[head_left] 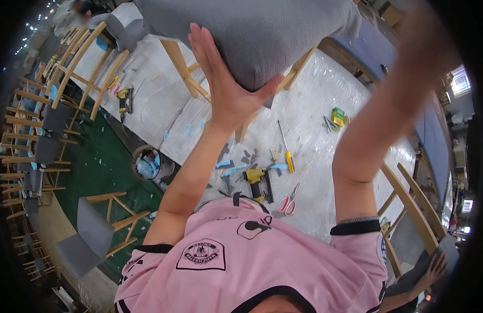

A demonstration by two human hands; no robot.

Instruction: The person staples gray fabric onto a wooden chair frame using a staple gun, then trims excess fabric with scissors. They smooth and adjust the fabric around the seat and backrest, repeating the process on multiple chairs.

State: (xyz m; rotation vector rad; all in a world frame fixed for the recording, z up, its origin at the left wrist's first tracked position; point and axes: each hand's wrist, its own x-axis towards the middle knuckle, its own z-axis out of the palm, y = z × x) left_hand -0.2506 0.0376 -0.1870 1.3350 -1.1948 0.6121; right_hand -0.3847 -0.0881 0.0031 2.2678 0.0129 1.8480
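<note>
In front of me a chair with a grey fabric cushion [252, 36] and light wooden legs [181, 68] stands on a wrapped work table [309, 172]. My left hand [225, 88] presses against the near corner of the cushion, fingers stretched up along its side and thumb spread away. Raised at the upper right is my right hand [429, 41], apart from the chair; motion blurs it and its fingers cannot be made out. Between me and the chair lie a yellow-black staple gun [258, 184], red-handled scissors [287, 204] and a yellow-handled screwdriver [289, 156].
Grey and blue scraps [236, 167] litter the table. Further off are a small green-yellow box [337, 116] and a second staple gun [125, 101]. A scrap bin [150, 164] stands at the table's left edge. Chairs [93, 235] crowd the left. Another person's hand [436, 268] touches a chair, lower right.
</note>
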